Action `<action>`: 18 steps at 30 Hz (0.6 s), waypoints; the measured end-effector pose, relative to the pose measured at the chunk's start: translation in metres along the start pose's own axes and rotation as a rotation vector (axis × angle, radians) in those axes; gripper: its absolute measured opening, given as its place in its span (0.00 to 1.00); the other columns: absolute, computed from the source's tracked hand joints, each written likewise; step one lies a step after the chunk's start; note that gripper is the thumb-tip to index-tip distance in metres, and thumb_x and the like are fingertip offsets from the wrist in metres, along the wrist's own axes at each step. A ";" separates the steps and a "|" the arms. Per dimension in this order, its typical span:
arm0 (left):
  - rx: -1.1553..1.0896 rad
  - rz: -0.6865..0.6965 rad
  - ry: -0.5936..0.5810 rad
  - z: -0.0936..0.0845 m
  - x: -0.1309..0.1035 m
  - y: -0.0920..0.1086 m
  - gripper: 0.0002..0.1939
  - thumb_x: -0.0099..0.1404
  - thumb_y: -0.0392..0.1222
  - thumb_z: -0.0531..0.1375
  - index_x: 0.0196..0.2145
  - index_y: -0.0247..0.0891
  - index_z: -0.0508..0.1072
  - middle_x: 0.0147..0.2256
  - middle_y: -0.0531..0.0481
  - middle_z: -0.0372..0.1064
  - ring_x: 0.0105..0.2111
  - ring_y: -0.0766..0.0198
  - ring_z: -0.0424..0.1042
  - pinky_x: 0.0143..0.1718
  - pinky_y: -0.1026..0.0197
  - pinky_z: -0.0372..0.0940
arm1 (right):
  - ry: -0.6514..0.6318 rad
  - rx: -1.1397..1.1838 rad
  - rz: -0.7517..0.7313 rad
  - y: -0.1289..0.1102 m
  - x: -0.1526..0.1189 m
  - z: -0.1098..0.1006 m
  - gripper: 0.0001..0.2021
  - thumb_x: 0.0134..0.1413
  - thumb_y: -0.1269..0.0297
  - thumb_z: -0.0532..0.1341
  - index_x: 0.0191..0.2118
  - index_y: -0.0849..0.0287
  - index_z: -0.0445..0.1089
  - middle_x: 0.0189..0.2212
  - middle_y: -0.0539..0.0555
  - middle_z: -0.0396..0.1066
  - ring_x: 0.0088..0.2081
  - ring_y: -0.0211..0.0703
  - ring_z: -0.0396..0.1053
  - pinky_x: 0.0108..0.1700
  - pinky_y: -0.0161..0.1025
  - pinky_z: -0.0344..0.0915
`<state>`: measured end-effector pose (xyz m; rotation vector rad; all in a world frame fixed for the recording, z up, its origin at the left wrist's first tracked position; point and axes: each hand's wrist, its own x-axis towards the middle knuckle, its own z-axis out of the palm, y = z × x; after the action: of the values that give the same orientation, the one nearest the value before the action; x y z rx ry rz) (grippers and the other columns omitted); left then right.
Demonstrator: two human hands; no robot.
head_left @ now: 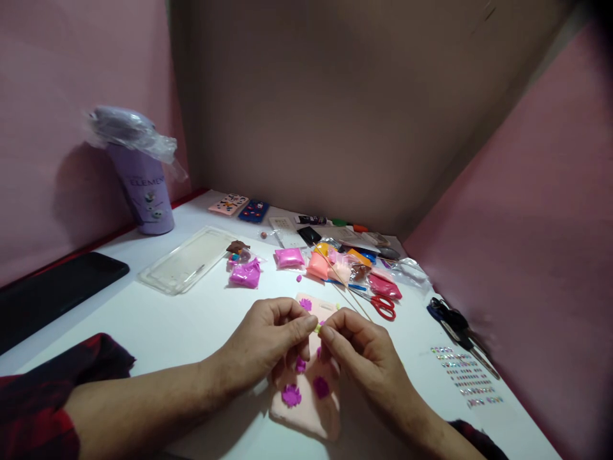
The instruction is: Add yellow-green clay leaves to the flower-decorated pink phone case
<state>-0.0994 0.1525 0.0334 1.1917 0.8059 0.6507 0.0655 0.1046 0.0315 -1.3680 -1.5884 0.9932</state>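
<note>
Between the fingertips of both my hands is a small piece of yellow-green clay point(317, 328). My left hand point(268, 335) pinches it from one side, with thumb and index finger together. My right hand point(366, 348) pinches its other side, fingers curled. Under the hands lies a phone case coated in pale peach clay point(306, 416), its camera cutout at the far end. Several magenta clay flowers point(291, 396) sit on the coating, some partly hidden by my fingers. A tiny magenta clay bit point(299, 278) rests beyond the case.
Clay packets point(290, 257), wooden sticks point(352, 291) and red-handled scissors point(384, 307) lie behind the hands. Leftward are a clear phone case point(179, 265), a black phone point(62, 287) and a purple tumbler point(146, 191). Rightward are a gem sticker sheet point(467, 377) and black-handled tools point(453, 322).
</note>
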 end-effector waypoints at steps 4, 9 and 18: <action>0.008 -0.010 0.034 0.002 -0.001 0.003 0.11 0.58 0.44 0.61 0.25 0.34 0.66 0.17 0.55 0.66 0.14 0.73 0.63 0.14 0.72 0.55 | -0.016 -0.032 -0.016 0.000 0.000 -0.001 0.12 0.60 0.60 0.54 0.27 0.60 0.63 0.23 0.49 0.66 0.26 0.36 0.62 0.28 0.33 0.59; 0.023 -0.003 0.041 0.001 0.001 0.001 0.13 0.58 0.46 0.61 0.24 0.34 0.66 0.17 0.55 0.66 0.13 0.73 0.62 0.13 0.72 0.55 | -0.046 0.013 -0.020 0.002 0.001 -0.001 0.13 0.61 0.58 0.54 0.28 0.60 0.63 0.22 0.49 0.67 0.25 0.35 0.64 0.28 0.33 0.61; 0.027 0.003 0.079 -0.001 0.006 0.001 0.14 0.62 0.50 0.56 0.28 0.36 0.63 0.19 0.55 0.67 0.12 0.72 0.63 0.11 0.72 0.55 | 0.044 -0.126 -0.046 0.011 0.010 -0.015 0.12 0.59 0.60 0.56 0.28 0.59 0.66 0.23 0.48 0.66 0.25 0.35 0.61 0.28 0.33 0.59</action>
<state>-0.0971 0.1578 0.0335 1.1984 0.8817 0.6949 0.0828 0.1167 0.0278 -1.4215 -1.6659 0.8422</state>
